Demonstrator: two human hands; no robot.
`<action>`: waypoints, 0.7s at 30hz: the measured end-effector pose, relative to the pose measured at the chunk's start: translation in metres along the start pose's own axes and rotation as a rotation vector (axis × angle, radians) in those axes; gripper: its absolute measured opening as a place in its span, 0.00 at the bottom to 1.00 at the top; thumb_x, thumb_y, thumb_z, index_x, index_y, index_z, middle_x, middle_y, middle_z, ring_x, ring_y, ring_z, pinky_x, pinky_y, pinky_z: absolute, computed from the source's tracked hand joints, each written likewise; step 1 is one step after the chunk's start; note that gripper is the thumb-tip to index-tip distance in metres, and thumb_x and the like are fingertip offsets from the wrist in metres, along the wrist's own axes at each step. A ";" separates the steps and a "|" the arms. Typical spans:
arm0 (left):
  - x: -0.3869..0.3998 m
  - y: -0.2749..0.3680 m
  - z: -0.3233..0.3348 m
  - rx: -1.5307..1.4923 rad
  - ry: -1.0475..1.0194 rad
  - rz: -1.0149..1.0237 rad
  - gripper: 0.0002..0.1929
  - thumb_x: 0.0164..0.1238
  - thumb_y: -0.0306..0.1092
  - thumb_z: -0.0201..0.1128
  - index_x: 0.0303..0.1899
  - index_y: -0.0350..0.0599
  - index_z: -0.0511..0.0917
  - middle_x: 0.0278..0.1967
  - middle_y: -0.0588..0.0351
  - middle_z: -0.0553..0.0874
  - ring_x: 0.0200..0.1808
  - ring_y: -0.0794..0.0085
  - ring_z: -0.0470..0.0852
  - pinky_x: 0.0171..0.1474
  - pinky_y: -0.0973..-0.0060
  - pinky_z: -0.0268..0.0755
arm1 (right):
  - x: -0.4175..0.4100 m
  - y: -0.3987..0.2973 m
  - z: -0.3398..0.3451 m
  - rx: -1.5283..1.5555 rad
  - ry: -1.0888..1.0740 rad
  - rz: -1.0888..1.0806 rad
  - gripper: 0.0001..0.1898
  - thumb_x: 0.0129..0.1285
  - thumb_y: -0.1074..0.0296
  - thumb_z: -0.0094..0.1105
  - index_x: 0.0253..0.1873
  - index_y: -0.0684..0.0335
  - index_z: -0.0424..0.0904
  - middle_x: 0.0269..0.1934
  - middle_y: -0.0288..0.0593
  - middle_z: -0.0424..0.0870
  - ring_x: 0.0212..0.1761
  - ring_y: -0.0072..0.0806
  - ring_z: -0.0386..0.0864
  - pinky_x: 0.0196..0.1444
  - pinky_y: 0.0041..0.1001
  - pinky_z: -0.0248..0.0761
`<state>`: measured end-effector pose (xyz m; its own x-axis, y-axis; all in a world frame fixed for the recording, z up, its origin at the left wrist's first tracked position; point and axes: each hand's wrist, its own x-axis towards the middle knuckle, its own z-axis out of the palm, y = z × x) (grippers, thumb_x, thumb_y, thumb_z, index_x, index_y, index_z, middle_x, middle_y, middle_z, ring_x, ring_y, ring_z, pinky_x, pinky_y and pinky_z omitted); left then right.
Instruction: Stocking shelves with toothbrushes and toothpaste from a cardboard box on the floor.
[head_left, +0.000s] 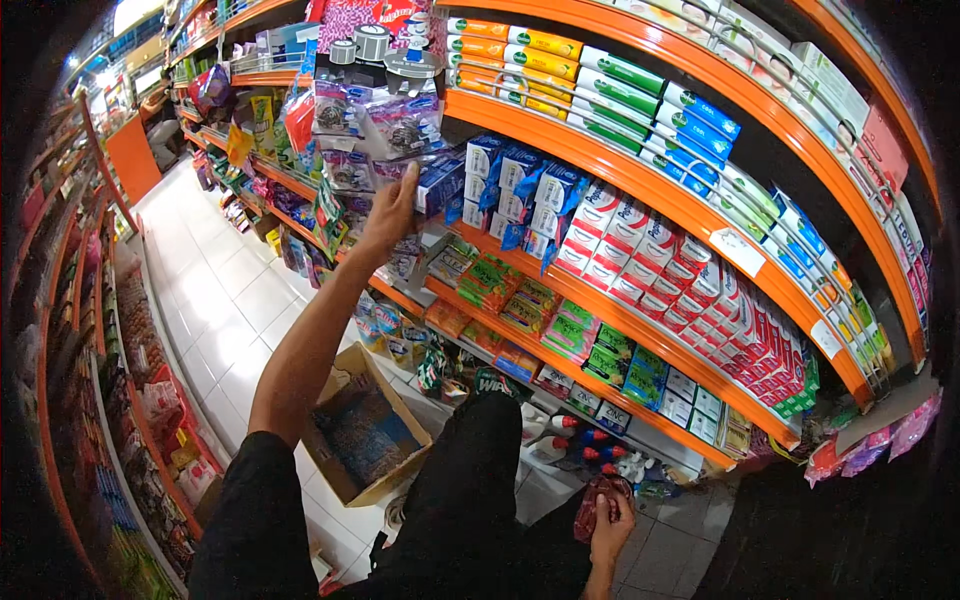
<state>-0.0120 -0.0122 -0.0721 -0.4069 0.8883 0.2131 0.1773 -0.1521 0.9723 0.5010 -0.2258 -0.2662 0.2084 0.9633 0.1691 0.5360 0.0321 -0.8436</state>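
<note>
My left hand (390, 214) reaches up to the shelf, beside a blue toothpaste box (441, 182) and in front of hanging purple packs (349, 169). Its fingertips are partly hidden, so I cannot tell whether it grips the box or a pack. Low on the right, my right hand (613, 521) is closed around a dark red plastic-wrapped bundle (591, 511). More white-and-blue toothpaste boxes (517, 180) stand in stacks to the right of the left hand. Red-and-white Pepsodent boxes (645, 247) line the same shelf farther along.
An open cardboard carton (394, 480) stands on the tiled floor (214, 300) by my leg. Orange shelf edges (600, 142) curve across the right, with Dettol boxes (619, 75) above. Sachets (487, 283) lie below; bottles (551, 448) sit near the floor. Opposite shelves (112, 337) border the aisle.
</note>
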 end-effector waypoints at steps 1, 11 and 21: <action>0.010 -0.010 -0.003 0.004 0.006 0.001 0.30 0.73 0.60 0.48 0.39 0.33 0.76 0.27 0.55 0.79 0.28 0.74 0.75 0.32 0.72 0.70 | 0.000 -0.003 0.001 0.011 -0.017 0.042 0.12 0.63 0.66 0.63 0.46 0.69 0.80 0.43 0.44 0.79 0.45 0.33 0.77 0.49 0.31 0.69; -0.003 -0.015 0.029 -0.134 0.001 0.123 0.23 0.78 0.52 0.43 0.32 0.43 0.73 0.21 0.64 0.69 0.23 0.81 0.67 0.25 0.77 0.60 | 0.001 -0.016 -0.002 0.059 -0.032 0.075 0.14 0.65 0.63 0.62 0.46 0.69 0.80 0.43 0.45 0.80 0.44 0.34 0.77 0.48 0.32 0.70; 0.016 -0.030 0.027 -0.080 -0.007 0.250 0.20 0.76 0.51 0.51 0.30 0.46 0.74 0.21 0.70 0.69 0.21 0.86 0.63 0.23 0.82 0.54 | 0.000 -0.001 0.003 0.003 -0.004 0.041 0.15 0.65 0.62 0.62 0.47 0.69 0.79 0.41 0.44 0.81 0.43 0.30 0.77 0.47 0.30 0.70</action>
<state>0.0005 0.0181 -0.1002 -0.3533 0.8218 0.4471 0.2000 -0.4005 0.8942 0.4983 -0.2253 -0.2666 0.2267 0.9650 0.1321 0.5248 -0.0067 -0.8512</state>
